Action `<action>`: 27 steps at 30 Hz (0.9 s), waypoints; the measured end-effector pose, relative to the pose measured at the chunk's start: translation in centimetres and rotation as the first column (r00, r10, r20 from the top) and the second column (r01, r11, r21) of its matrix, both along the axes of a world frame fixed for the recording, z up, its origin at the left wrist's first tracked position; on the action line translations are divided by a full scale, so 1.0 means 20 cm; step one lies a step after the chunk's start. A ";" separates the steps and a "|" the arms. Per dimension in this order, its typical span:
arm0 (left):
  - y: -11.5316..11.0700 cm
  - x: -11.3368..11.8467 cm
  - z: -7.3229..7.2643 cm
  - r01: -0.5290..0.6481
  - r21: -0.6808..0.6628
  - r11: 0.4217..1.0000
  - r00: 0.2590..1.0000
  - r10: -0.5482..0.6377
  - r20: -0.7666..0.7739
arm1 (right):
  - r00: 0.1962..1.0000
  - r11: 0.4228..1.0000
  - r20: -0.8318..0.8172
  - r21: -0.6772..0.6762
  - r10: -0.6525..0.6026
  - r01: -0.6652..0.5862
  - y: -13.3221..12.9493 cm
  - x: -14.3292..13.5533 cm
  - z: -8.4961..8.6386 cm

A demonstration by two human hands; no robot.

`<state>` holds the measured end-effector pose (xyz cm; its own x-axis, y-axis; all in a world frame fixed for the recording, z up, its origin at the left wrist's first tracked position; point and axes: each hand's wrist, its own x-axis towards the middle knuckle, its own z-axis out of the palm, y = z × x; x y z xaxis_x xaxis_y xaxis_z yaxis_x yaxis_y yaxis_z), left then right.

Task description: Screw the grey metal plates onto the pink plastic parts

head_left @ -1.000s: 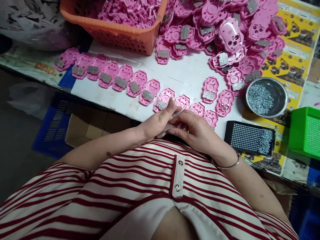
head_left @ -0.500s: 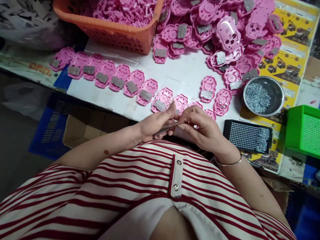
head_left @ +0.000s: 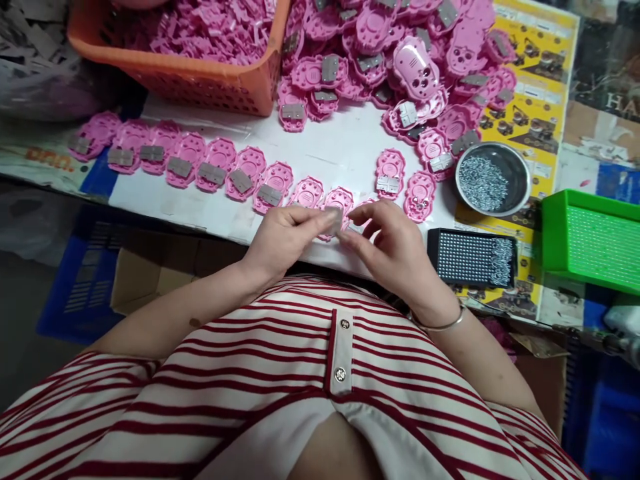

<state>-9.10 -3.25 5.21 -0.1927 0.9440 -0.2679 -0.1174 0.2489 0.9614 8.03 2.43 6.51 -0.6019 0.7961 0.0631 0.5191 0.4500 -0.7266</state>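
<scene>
My left hand [head_left: 280, 240] pinches a small grey metal plate [head_left: 334, 217] between thumb and forefinger. The plate is over a pink plastic shell [head_left: 339, 198] at the near edge of the table; whether it rests on the shell I cannot tell. On the other side of the plate is my right hand [head_left: 395, 250], its thumb and forefinger apart and curved, the thumb tip close to the plate's corner. A row of similar pink shells [head_left: 217, 160] runs off to the left, several with grey plates on them. Part of another shell [head_left: 307, 190] is covered by my left hand.
An orange basket [head_left: 235, 83] of small pink parts stands at the back left, beside a heap of pink shells [head_left: 373, 30]. To the right are a metal bowl [head_left: 520, 183] of screws, a black perforated tray [head_left: 435, 257] with screws, and a green bin [head_left: 565, 233].
My hands have moved forward from near my body to above the shell. The plate, earlier between both hands, is now pinched in my left; my right fingers have spread. The view has shifted right.
</scene>
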 end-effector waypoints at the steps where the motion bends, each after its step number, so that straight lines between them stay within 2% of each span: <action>1: 0.00 0.01 0.00 -0.021 -0.009 1.000 0.999 0.022 0.048 | 0.999 0.997 0.045 0.082 -0.020 0.016 -0.03 -0.02 0.00; 4: 0.00 0.03 -0.01 0.018 -0.035 0.999 0.998 -0.016 0.060 | 0.979 0.958 0.192 0.286 -0.070 0.012 -0.09 -0.06 0.00; 6: 0.00 0.05 -0.01 0.053 -0.055 0.997 0.998 -0.050 0.048 | 0.968 0.939 0.234 0.344 -0.087 0.001 -0.10 -0.06 0.01; 9: -0.01 0.05 -0.01 0.085 -0.093 0.992 0.989 -0.072 0.129 | 0.966 0.930 0.249 0.366 -0.066 -0.031 -0.05 0.02 0.04; 12: -0.03 0.03 0.00 0.117 -0.160 0.980 0.968 -0.077 0.240 | 0.957 0.919 0.265 0.395 -0.117 0.003 0.10 0.18 0.05; 15: -0.04 -0.01 0.00 0.108 -0.210 0.972 0.958 -0.044 0.285 | 0.918 0.910 0.340 0.411 -0.205 0.051 0.27 0.36 0.01; 18: -0.06 -0.06 -0.02 0.061 -0.246 0.967 0.950 0.019 0.310 | 0.892 0.904 0.398 0.427 -0.212 0.024 0.39 0.47 -0.06; 23: -0.07 -0.10 -0.02 0.069 -0.260 0.963 0.935 0.029 0.354 | 0.868 0.918 0.466 0.395 -0.172 -0.031 0.43 0.52 -0.12; 27: -0.06 -0.11 -0.01 0.040 -0.249 0.968 0.923 0.060 0.380 | 0.886 0.911 0.425 0.413 -0.182 -0.011 0.42 0.50 -0.07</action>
